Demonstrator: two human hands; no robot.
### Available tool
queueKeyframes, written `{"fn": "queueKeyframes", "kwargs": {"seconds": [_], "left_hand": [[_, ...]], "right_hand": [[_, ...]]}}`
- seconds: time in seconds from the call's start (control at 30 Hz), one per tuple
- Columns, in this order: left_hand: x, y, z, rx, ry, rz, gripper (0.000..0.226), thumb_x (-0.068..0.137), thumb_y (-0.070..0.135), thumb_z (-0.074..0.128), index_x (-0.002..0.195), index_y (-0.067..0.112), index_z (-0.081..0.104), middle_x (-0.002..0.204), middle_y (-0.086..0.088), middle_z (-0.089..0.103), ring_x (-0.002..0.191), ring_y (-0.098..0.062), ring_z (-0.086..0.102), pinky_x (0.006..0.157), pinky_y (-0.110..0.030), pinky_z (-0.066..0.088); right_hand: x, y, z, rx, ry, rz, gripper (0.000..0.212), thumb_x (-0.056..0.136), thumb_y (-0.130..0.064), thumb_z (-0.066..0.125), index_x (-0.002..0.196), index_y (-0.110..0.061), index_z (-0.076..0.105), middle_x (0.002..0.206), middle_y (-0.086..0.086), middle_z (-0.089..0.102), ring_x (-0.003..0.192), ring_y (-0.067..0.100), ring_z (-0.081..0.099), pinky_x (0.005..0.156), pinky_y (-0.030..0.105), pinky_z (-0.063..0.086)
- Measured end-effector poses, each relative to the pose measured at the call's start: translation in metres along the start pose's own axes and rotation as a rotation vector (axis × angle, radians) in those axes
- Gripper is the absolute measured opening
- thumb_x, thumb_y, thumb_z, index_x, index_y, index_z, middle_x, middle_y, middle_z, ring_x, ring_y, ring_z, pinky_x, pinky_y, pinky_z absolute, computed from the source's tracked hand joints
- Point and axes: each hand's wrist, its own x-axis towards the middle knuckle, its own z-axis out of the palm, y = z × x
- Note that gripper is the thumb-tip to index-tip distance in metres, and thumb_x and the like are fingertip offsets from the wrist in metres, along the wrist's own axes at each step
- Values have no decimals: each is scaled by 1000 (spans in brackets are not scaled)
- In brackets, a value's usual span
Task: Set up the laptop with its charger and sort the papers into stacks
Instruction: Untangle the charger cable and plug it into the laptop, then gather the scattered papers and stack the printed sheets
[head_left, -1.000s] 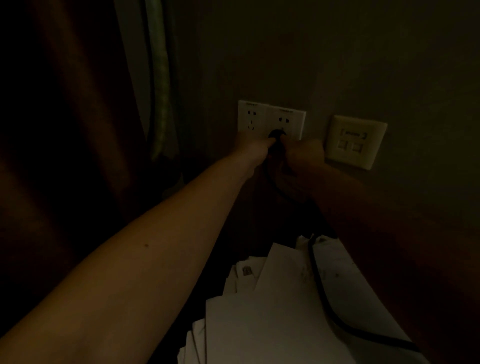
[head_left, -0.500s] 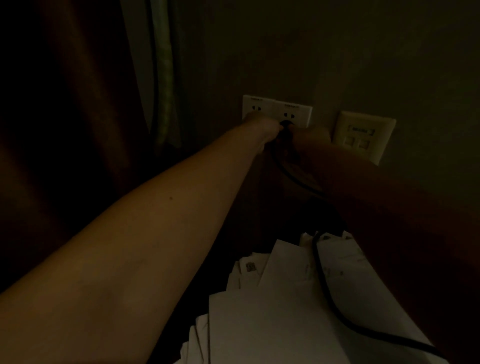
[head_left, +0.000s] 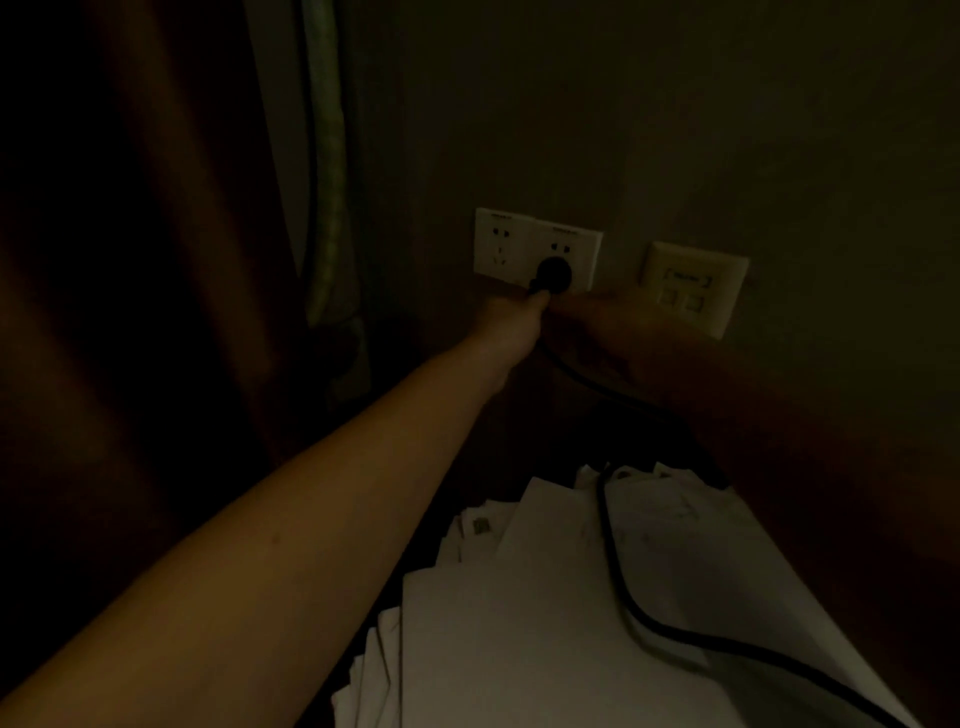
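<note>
Both hands have dropped below the wall socket (head_left: 519, 249), baring the black plug (head_left: 554, 271), which now sits in its right-hand outlet; the left hand (head_left: 511, 325) pinches the cable (head_left: 604, 514) just under the plug, while the right hand (head_left: 597, 332) lies in shadow beside it and I cannot tell its grip. The plug is likely rigid and light, best held by its body; the cable looks limp, trailing over the loose papers (head_left: 509, 623), which a tug could drag.

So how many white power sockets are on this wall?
2, side by side: the left socket is free, the right socket holds the black plug. The dark may hide others.
</note>
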Motion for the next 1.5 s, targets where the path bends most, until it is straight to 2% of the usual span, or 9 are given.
{"fn": "queueKeyframes", "kwargs": {"seconds": [0.1,0.23,0.4,0.53,0.73,0.97,1.2,1.33,1.5], "left_hand": [[-27,-18,1,164,42,217,18,105,32,49,111,21,63,99,3,62,88,-12,61,71,-24,44],[-63,-41,2,431,39,354,56,102,40,52,153,23,37,158,0,31,145,-21,31,116,-32,23],[-128,-70,11,772,-141,488,59,103,39,45,157,22,31,164,-2,24,153,-26,13,124,-44,17],[-190,-101,32,957,-205,523,56,109,29,31,161,26,10,169,1,0,154,-18,-3,126,-43,5],[-211,-120,31,849,-128,439,67,107,49,22,159,28,-14,168,3,-13,154,-15,-7,126,-42,1],[-227,-123,18,1162,-292,317,73,100,67,15,160,32,-7,168,3,-10,155,-18,-6,125,-42,-6],[-238,-127,-1,1206,-341,353,72,100,67,15,161,34,-3,169,6,-7,155,-16,-4,125,-40,-5],[-249,-121,-9,1247,-352,378,74,99,69,19,161,32,3,169,4,2,154,-19,5,125,-42,4],[-273,-111,-15,1311,-345,405,80,96,73,24,160,27,14,167,-2,18,149,-25,23,120,-43,23]], "right_hand": [[-31,10,-8,-74,23,-93,17,88,-29,75,93,-13,75,96,13,74,84,19,71,79,34,59],[-79,33,-28,-323,64,-367,10,93,-20,69,100,-20,76,100,-5,74,91,7,70,82,27,57],[-172,64,-50,-746,34,-543,14,90,-36,69,104,-35,71,102,-35,54,102,-19,51,86,2,39],[-228,84,-54,-842,20,-545,34,88,-55,59,102,-28,75,97,-16,67,88,-2,58,77,21,49],[-253,101,-73,-1132,-19,-665,14,91,-29,70,104,-26,75,93,-4,75,76,12,67,70,28,58],[-253,112,-127,-1311,354,-376,21,98,-36,57,106,-23,72,98,1,72,82,22,68,73,38,57],[-269,126,-153,-1456,485,-69,30,100,-43,50,115,-26,70,98,0,68,85,20,63,63,30,50],[-286,126,-140,-1453,483,-44,32,100,-39,51,121,-24,68,119,2,64,108,23,53,84,34,48],[-337,120,-97,-954,385,-117,55,99,-50,47,147,-23,46,152,2,42,140,22,37,113,35,32]]}}
